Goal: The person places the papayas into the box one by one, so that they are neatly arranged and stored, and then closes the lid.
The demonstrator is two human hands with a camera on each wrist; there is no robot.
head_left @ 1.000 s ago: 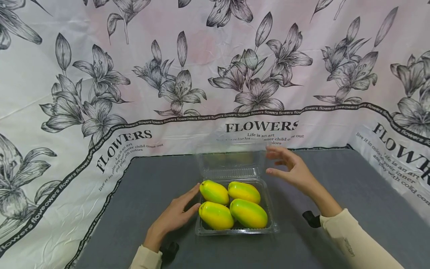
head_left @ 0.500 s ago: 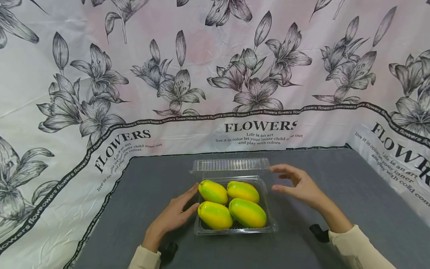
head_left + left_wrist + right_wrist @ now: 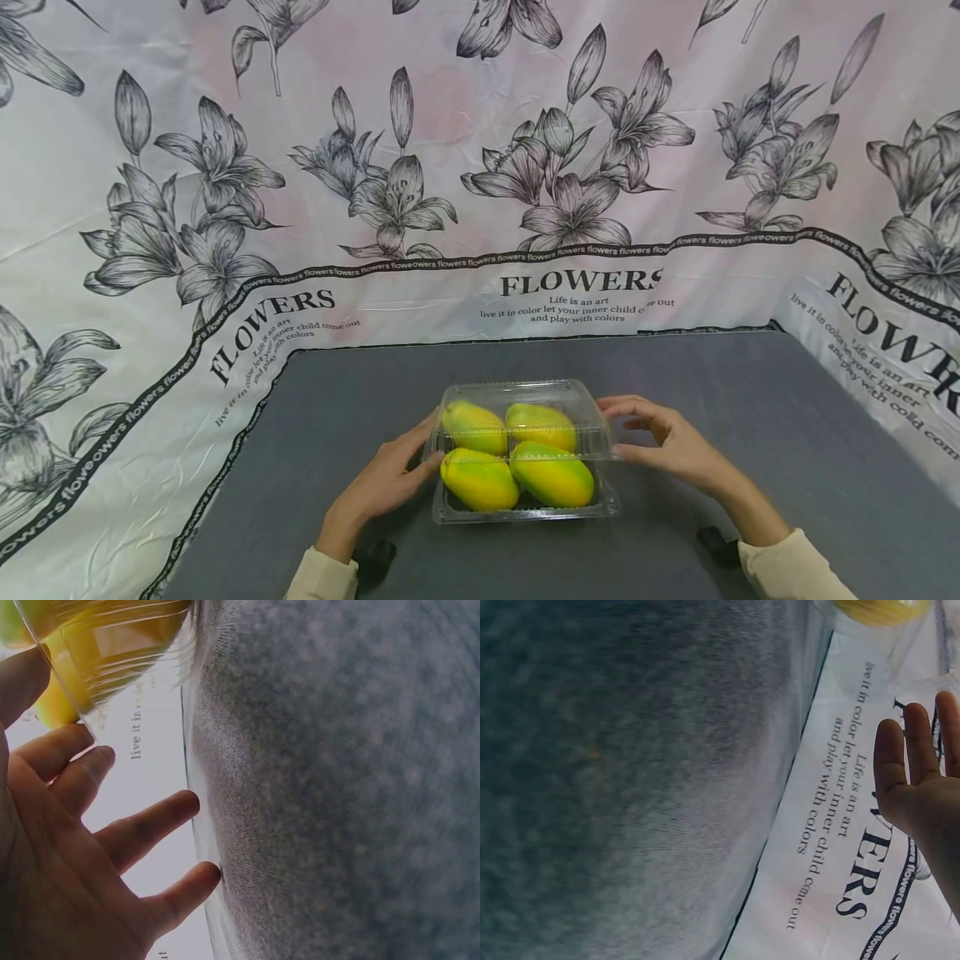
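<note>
A clear plastic clamshell box (image 3: 528,517) holds several yellow-green mangoes (image 3: 480,481). Its hinged lid (image 3: 517,392) is tilted forward over the back mangoes, its front edge raised above the front pair. On the box's left side, my left hand (image 3: 386,477) rests with fingers fairly straight; in the left wrist view the thumb and near fingertips touch the clear rim (image 3: 64,682). My right hand (image 3: 675,442) has its thumb and forefinger at the lid's right edge. Extended fingers (image 3: 922,742) of that hand show in the right wrist view, beside the clear plastic.
The box stands on a grey cloth-covered table (image 3: 360,375). Behind and at both sides hangs a white-and-pink curtain (image 3: 420,300) printed with flowers and lettering. Dark straps with small cameras (image 3: 375,562) sit at the wrists.
The lid has swung from upright at the back to forward and down over the mangoes. My right hand has moved down and forward with it; the left hand has stayed at the box's side.
</note>
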